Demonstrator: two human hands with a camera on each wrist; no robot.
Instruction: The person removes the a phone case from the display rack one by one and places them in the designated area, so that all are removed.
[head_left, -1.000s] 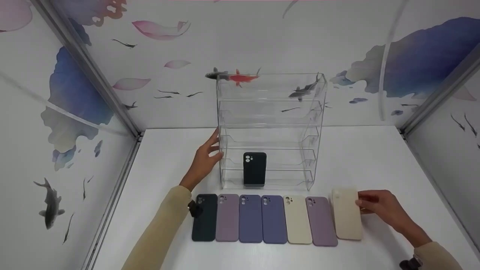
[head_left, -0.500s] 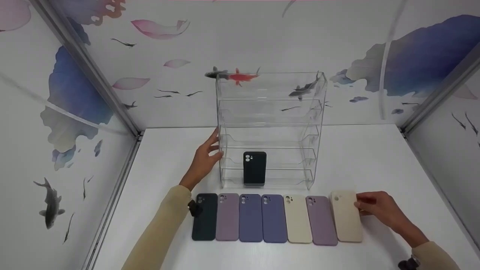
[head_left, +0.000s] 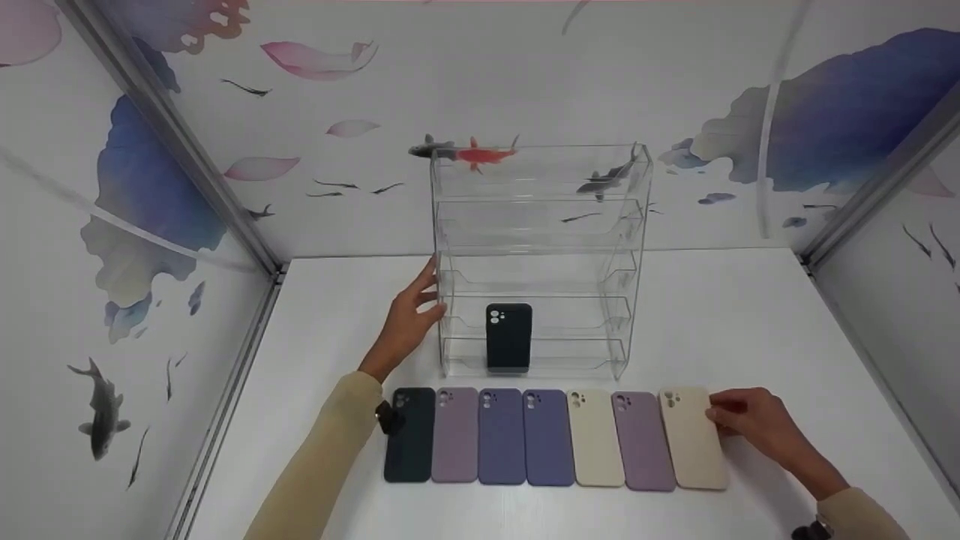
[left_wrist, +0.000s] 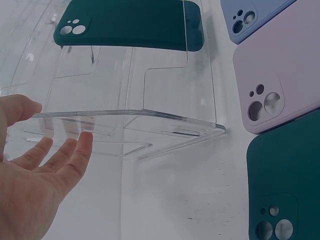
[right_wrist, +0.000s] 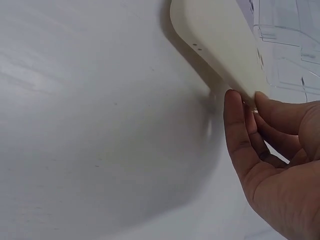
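Observation:
My right hand pinches the upper right edge of a cream phone case between thumb and fingers. In the right wrist view that cream case is slightly tilted over the table, with a shadow below its near edge. My left hand holds the left side of a clear acrylic rack, thumb at the front edge and fingers along the outer face, as the left wrist view shows. A dark green phone case stands upright in the rack's lowest tier.
A row of phone cases lies in front of the rack: dark green, light purple, two blue-violet cases, cream and mauve. White panels with painted fish and petals enclose the table.
The cream case in my right hand has come down into line at the row's right end, beside the mauve case. My right hand has shifted slightly left and down. The left hand stays at the rack.

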